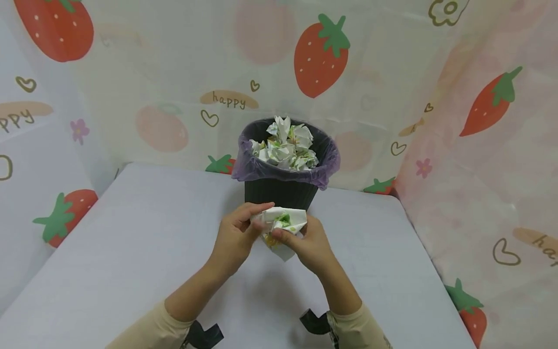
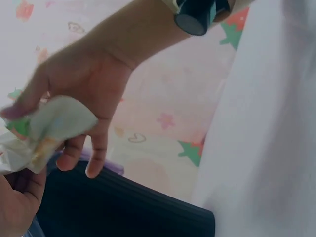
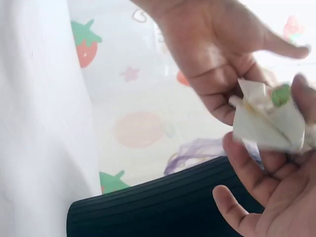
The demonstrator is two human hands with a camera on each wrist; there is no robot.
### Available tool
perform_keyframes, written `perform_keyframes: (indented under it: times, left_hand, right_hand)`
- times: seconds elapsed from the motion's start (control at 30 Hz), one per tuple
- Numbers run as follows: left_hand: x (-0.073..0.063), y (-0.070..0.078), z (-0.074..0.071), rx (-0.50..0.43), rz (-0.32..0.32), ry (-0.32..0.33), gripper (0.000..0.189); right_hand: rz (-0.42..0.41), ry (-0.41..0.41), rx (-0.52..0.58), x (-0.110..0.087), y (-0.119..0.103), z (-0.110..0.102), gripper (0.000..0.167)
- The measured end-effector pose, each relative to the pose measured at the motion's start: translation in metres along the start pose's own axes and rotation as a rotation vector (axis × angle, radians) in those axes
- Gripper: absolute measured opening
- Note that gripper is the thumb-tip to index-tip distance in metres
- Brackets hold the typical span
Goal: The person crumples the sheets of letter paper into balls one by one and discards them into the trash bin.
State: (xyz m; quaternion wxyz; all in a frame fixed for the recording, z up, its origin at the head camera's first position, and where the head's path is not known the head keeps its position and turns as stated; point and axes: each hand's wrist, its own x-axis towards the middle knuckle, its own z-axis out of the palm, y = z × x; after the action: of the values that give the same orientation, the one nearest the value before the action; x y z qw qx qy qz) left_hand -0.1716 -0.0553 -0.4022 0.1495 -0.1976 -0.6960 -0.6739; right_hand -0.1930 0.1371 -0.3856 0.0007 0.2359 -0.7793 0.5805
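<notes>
Both hands hold a folded piece of white paper [image 1: 298, 219] printed with green and yellow, in front of the trash bin. My right hand [image 1: 315, 245] grips its right side, thumb across the front. At the left side, my left hand [image 1: 233, 237] has its fingers around the edge, its thumb blurred in the head view. In the right wrist view, the left thumb [image 3: 284, 47] stands away from the paper [image 3: 269, 123], while the fingers bend behind it. The left wrist view shows the right hand [image 2: 89, 84] with two fingers off the paper.
A black trash bin [image 1: 279, 191] lined with a purple bag [image 1: 257, 167] stands at the table's far edge. Several crumpled papers [image 1: 285, 145] fill its mouth. The white table [image 1: 152, 242] is backed by strawberry-patterned sheets [image 1: 174, 58]. Black wrist cameras [image 1: 316, 322] sit at both sleeves.
</notes>
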Motion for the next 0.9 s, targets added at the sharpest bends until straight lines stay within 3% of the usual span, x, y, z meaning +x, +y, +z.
perform_keyframes:
  times: [0.13,0.3,0.4,0.5,0.57,0.7,0.9]
  left_hand:
    - [-0.002,0.003,0.003,-0.01,0.037,-0.068,0.069]
    - [-0.004,0.003,0.009,0.209,0.039,-0.114,0.104]
    - [-0.001,0.005,0.006,0.33,0.034,-0.215,0.127]
    - [0.003,0.007,-0.001,0.373,0.044,-0.326,0.139]
    - [0.005,0.007,-0.004,0.378,0.051,-0.361,0.14]
    - [0.007,0.003,-0.006,0.41,0.11,-0.339,0.136]
    - [0.006,-0.006,-0.003,0.411,0.188,-0.155,0.11]
  right_hand:
    - [-0.01,0.068,0.063,0.002,0.001,0.0,0.049]
    - [0.039,0.144,0.179,0.004,0.003,0.005,0.031]
    - [0.105,0.172,0.228,0.006,0.003,0.005,0.029]
    - [0.16,0.184,0.259,0.007,0.002,0.002,0.031]
    - [0.175,0.188,0.28,0.007,0.001,0.001,0.03]
    - [0.186,0.185,0.322,0.006,0.0,0.004,0.028]
    - [0.211,0.131,0.331,0.005,0.0,0.01,0.039]
